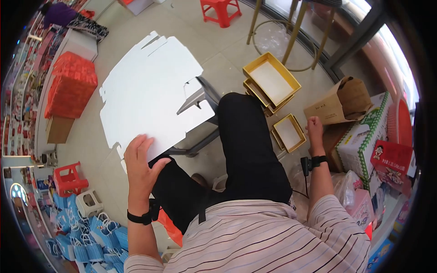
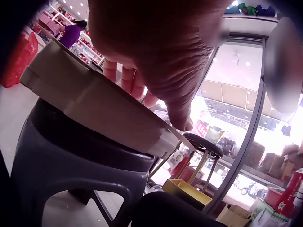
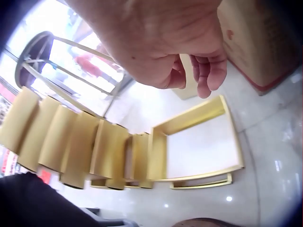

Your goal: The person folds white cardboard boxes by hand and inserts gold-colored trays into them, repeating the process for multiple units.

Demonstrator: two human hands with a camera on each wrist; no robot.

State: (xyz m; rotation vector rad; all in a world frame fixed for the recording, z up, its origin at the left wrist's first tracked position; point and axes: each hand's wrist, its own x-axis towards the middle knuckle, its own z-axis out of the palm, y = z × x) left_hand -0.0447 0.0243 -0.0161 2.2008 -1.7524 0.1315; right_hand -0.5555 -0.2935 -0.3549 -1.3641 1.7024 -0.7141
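Note:
White flat card sheets (image 1: 145, 91) with cut edges lie on a dark stool (image 2: 85, 156) in front of the person. The left hand (image 1: 140, 166) rests its fingers on the near edge of the sheets, thumb apart; in the left wrist view the same hand (image 2: 151, 61) lies over the stack. Out to the right, the right hand (image 1: 315, 132) is above the floor beside a small gold-edged tray (image 1: 289, 133), touching nothing visible. The right wrist view shows that hand (image 3: 175, 52) with loosely curled fingers and nothing in them, above a gold-edged tray (image 3: 203, 146).
Stacked gold-edged trays (image 1: 271, 81) stand right of the knee, near a brown paper bag (image 1: 339, 102) and a green-and-white carton (image 1: 364, 136). A red stool (image 1: 221, 12) and a tall stool are farther off. Blue packs (image 1: 91, 239) lie at lower left.

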